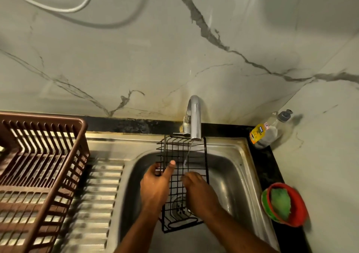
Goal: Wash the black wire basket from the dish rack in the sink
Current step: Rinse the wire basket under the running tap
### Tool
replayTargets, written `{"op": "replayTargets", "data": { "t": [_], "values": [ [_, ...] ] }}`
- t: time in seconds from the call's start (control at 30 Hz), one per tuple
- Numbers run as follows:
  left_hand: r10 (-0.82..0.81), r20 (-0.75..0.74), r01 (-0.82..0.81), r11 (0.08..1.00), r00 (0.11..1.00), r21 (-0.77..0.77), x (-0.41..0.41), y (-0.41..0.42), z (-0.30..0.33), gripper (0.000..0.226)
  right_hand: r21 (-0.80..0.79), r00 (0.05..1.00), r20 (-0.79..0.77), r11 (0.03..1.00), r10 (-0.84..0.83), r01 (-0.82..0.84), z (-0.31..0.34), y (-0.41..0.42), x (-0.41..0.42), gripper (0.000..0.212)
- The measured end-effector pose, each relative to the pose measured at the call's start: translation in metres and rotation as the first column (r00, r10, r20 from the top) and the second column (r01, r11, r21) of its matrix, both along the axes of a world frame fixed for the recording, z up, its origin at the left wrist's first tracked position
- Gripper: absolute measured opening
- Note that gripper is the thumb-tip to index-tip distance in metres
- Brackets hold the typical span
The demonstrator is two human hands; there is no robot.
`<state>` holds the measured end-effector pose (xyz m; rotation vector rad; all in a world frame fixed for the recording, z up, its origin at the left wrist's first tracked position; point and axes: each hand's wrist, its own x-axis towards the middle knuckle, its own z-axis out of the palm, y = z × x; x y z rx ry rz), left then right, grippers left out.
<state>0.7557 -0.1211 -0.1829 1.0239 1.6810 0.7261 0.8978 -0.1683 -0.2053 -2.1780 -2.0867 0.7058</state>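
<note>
You are standing in a home kitchen. In front of you is a shiny steel sink (231,177) with a ribbed part beside it where wet dishes can drip. A silver tap (194,116) sticks up at the back, and a thin stream of water runs out of it. On your left sits a brown plastic dish rack (38,167). In the far right corner stands a bottle of dish soap (266,134) with a yellow label. Near it is a red bowl (291,206) with a green scrub pad (280,202) inside. The wall (136,58) behind looks like white marble with grey lines.
</note>
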Motion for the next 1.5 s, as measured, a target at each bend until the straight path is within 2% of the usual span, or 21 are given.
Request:
{"op": "replayTargets", "data": {
  "t": [0.07, 0.13, 0.17, 0.23, 0.3, 0.37, 0.43, 0.53, 0.6, 0.67, 0.7, 0.77, 0.83, 0.97, 1.07, 1.13, 1.23, 1.37, 1.5],
  "values": [
    [0.009, -0.021, -0.009, 1.0, 1.0, 0.026, 0.0, 0.004, 0.007, 0.055, 0.084, 0.974, 0.187, 0.986, 0.125, -0.143, 0.005, 0.006, 0.01, 0.083],
    [-0.029, -0.07, 0.032, 0.999, 0.997, 0.041, 0.001, 0.005, 0.012, 0.046, 0.204, 0.93, 0.344, 0.956, 0.132, -0.211, 0.009, 0.021, 0.023, 0.084],
    [-0.053, -0.107, 0.057, 0.998, 0.993, 0.037, 0.0, 0.005, 0.014, 0.05, 0.226, 0.904, 0.413, 0.949, 0.113, -0.222, 0.013, 0.029, 0.03, 0.08],
    [-0.076, -0.161, 0.083, 0.996, 0.984, 0.034, -0.001, 0.005, 0.012, 0.055, 0.12, 0.844, 0.517, 0.964, 0.143, -0.237, 0.017, 0.041, 0.042, 0.075],
    [-0.077, -0.148, 0.082, 0.996, 0.986, 0.032, -0.001, 0.004, 0.013, 0.043, -0.011, 0.812, 0.555, 0.977, 0.182, -0.212, 0.014, 0.04, 0.043, 0.079],
    [-0.084, -0.147, 0.09, 0.995, 0.986, 0.034, -0.001, 0.005, 0.013, 0.036, -0.061, 0.862, 0.474, 0.983, 0.179, -0.171, 0.01, 0.026, 0.035, 0.084],
    [-0.055, -0.123, 0.058, 0.998, 0.991, 0.023, -0.001, 0.006, 0.011, 0.032, -0.153, 0.924, 0.314, 0.973, 0.216, -0.176, 0.008, 0.003, 0.022, 0.084],
    [-0.016, -0.085, 0.014, 1.0, 0.996, -0.02, -0.003, 0.011, 0.004, 0.041, -0.21, 0.873, 0.202, 0.89, 0.444, -0.404, 0.024, -0.027, 0.004, 0.057],
    [-0.043, -0.047, 0.04, 0.998, 0.998, -0.046, -0.004, 0.01, -0.002, 0.039, -0.191, 0.901, 0.105, 0.897, 0.421, -0.398, 0.043, -0.026, 0.006, 0.038],
    [-0.068, 0.03, 0.07, 0.995, 0.997, -0.075, -0.006, 0.005, -0.006, 0.03, -0.079, 0.985, -0.092, 0.985, 0.147, -0.154, 0.058, -0.012, 0.016, 0.024],
    [-0.074, 0.076, 0.081, 0.993, 0.994, -0.088, -0.006, 0.001, -0.008, 0.026, -0.006, 0.987, -0.159, 1.0, -0.02, 0.02, 0.065, 0.001, 0.023, 0.019],
    [-0.073, 0.166, 0.093, 0.989, 0.983, -0.116, -0.008, -0.006, -0.011, 0.019, 0.21, 0.931, -0.265, 0.927, -0.253, 0.312, 0.074, 0.029, 0.04, 0.014],
    [-0.037, 0.233, 0.076, 0.984, 0.972, -0.163, -0.008, -0.011, -0.011, 0.02, 0.319, 0.877, -0.36, 0.841, -0.319, 0.437, 0.08, 0.06, 0.051, 0.017],
    [0.034, 0.308, 0.057, 0.957, 0.951, -0.283, -0.007, -0.02, -0.016, 0.03, 0.392, 0.935, -0.302, 0.87, -0.187, 0.3, 0.07, 0.123, 0.054, 0.022],
    [0.069, 0.316, 0.047, 0.938, 0.946, -0.344, -0.006, -0.023, -0.018, 0.031, 0.396, 0.954, -0.301, 0.91, 0.003, 0.123, 0.052, 0.156, 0.049, 0.026],
    [0.089, 0.32, 0.038, 0.928, 0.943, -0.371, -0.007, -0.023, -0.019, 0.031, 0.364, 0.976, -0.167, 0.929, 0.141, -0.072, 0.048, 0.174, 0.045, 0.032],
    [0.089, 0.324, 0.046, 0.921, 0.942, -0.387, -0.008, -0.022, -0.022, 0.031, 0.163, 0.955, 0.069, 0.941, 0.289, -0.297, 0.054, 0.185, 0.031, 0.028],
    [0.068, 0.317, 0.065, 0.918, 0.946, -0.391, -0.008, -0.019, -0.026, 0.032, 0.209, 0.954, 0.099, 0.931, 0.284, -0.299, 0.055, 0.189, 0.027, 0.021],
    [0.047, 0.296, 0.075, 0.918, 0.954, -0.389, -0.01, -0.017, -0.031, 0.034, 0.373, 0.985, -0.027, 0.916, 0.172, -0.15, 0.05, 0.176, 0.046, 0.018]
  ]
}}
